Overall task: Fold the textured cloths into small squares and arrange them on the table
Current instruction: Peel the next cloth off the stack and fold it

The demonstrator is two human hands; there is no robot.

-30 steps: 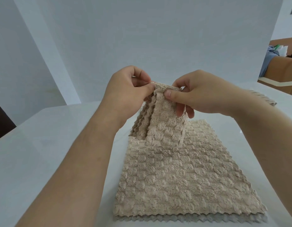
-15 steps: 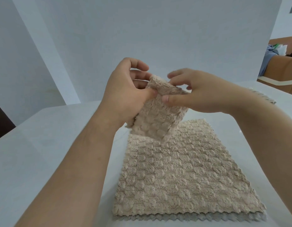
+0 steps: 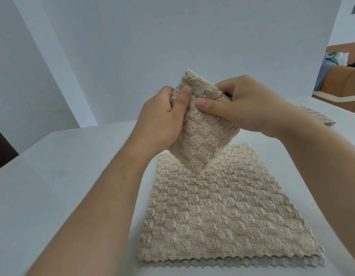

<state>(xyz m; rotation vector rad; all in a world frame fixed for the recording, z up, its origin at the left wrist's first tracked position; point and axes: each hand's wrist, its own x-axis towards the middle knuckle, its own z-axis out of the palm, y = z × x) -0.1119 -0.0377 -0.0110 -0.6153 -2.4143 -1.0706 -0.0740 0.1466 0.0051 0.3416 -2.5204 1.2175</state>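
A beige textured cloth, folded into a small thick square (image 3: 202, 134), is held in the air above the table. My left hand (image 3: 162, 116) grips its left edge with the thumb on the front. My right hand (image 3: 242, 104) pinches its upper right side, thumb across the front. Below it a flat beige cloth (image 3: 212, 212) lies spread on the white table (image 3: 63, 176), and a grey cloth's (image 3: 252, 264) zigzag edge shows under the flat cloth's near edge.
Another beige folded cloth (image 3: 316, 116) lies on the table at the far right, partly hidden by my right forearm. White panels rise behind the table. A cardboard box (image 3: 342, 84) stands beyond the right edge.
The folded cloth has come fully off the flat cloth and risen higher. Both hands have shifted their grip, and it now hangs tilted as a compact square.
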